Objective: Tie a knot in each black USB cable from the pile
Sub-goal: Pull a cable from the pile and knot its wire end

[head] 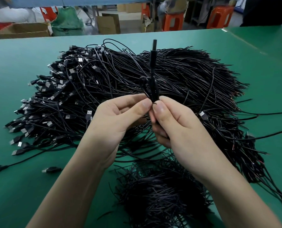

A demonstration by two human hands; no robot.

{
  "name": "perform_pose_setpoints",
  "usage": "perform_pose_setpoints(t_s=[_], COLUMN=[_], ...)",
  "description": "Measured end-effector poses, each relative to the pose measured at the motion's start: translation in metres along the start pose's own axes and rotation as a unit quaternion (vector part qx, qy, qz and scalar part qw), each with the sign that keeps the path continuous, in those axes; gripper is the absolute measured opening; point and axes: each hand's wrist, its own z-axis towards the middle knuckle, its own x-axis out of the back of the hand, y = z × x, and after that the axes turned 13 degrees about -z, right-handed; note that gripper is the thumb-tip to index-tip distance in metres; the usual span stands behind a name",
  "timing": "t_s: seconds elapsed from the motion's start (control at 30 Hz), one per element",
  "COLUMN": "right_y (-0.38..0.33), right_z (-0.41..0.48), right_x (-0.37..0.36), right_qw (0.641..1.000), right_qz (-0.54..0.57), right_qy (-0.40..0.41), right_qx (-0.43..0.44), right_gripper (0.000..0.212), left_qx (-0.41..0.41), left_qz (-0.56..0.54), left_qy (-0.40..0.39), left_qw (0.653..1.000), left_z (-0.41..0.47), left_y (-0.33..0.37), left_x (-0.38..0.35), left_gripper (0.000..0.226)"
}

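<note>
A smooth, matte green table top (pixel 21 66) fills most of the view. At its middle lies a broad, tangled pile of thin black USB cables (pixel 178 71). The silver, rectangular metal plugs crowd the pile's left side, and bare, wispy wire ends fan out to its right.

Just in front of the pile, nearer the person, sits a smaller bristly heap of black cables (pixel 161 195), its loose ends sticking out every way. Beyond the pile, past the table's far edge, an open brown cardboard box (pixel 21 30) stands on the floor; its contents cannot be made out. Further right beyond the pile are orange plastic stools (pixel 173 20). To the pile's front left, a single black plug with a metal tip (pixel 52 169) lies alone on the green surface.

Both bare hands are raised over the pile's near half. The left hand (pixel 117 117) pinches one black USB cable (pixel 153 66) between curled thumb and forefinger. The right hand (pixel 178 125) meets it, thumb pressed against the same cable and the other fingers folded round the strand below.

The held cable rises straight up from the pinch, ending in a slim, moulded black plug seen edge-on. Just above the fingertips the cable curls into a small rounded loop (pixel 143 80) on the left of the upright strand.
</note>
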Motion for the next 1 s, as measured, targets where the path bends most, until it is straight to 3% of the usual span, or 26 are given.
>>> perform_pose_setpoints(t_s=[0.13,0.3,0.63,0.8,1.0], right_y=[-0.001,-0.006,-0.007,-0.005,0.0], right_z=[0.001,-0.001,-0.004,-0.003,-0.002], right_x=[0.002,0.004,0.006,0.01,0.013], right_qw=[1.0,0.996,0.983,0.98,0.977], right_qz=[0.006,0.081,0.161,0.157,0.147], right_qy=[0.007,-0.027,-0.083,-0.117,-0.137], right_qx=[0.011,-0.004,-0.03,-0.042,-0.066], right_gripper=[0.035,0.037,0.037,0.035,0.036], left_qx=[-0.03,-0.049,0.012,0.01,0.004], left_qz=[0.0,-0.025,-0.115,-0.088,-0.04], left_qy=[-0.038,-0.095,-0.103,-0.13,-0.161], left_qw=[0.999,0.994,0.988,0.988,0.986], left_z=[-0.001,-0.002,0.001,0.0,-0.002], left_y=[0.0,-0.004,-0.012,-0.007,-0.004], left_x=[-0.001,-0.003,-0.003,0.0,0.001], left_gripper=[0.019,0.027,0.025,0.019,0.026])
